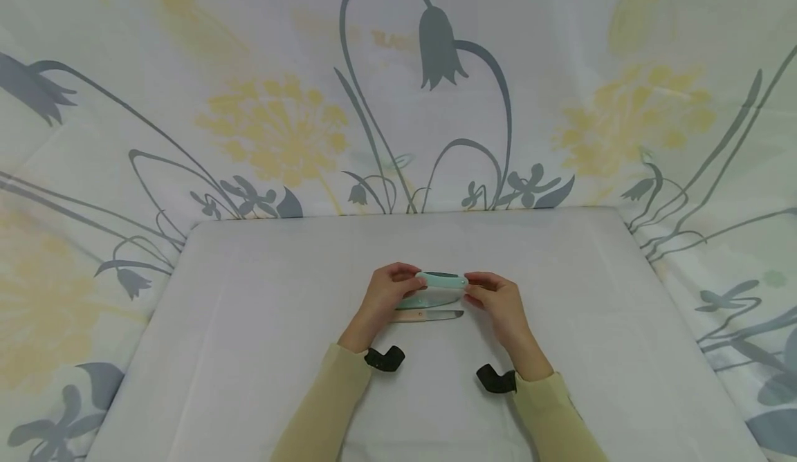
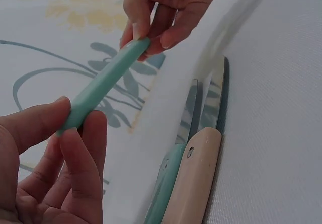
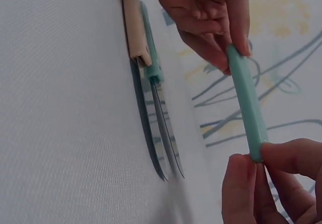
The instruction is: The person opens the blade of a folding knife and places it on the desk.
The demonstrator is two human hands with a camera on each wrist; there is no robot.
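A mint-green folding knife (image 1: 443,281), its blade not showing, is held up level between both hands. My left hand (image 1: 387,296) pinches one end with thumb and fingers. At the other end, the right hand (image 1: 501,303) has it between thumb and fingertips. Below lie two more folding knives with their blades out, side by side and pointing right. One has a mint-green handle (image 2: 168,178); the other, nearer my body, has a peach handle (image 2: 195,171). The left hand partly hides the green one's handle in the head view.
A white-covered table (image 1: 261,324) spreads under the hands. Cloth with grey and yellow flowers (image 1: 436,47) hangs behind it and at both sides. A black device (image 1: 386,358) sits on the left wrist, another black device (image 1: 496,379) on the right.
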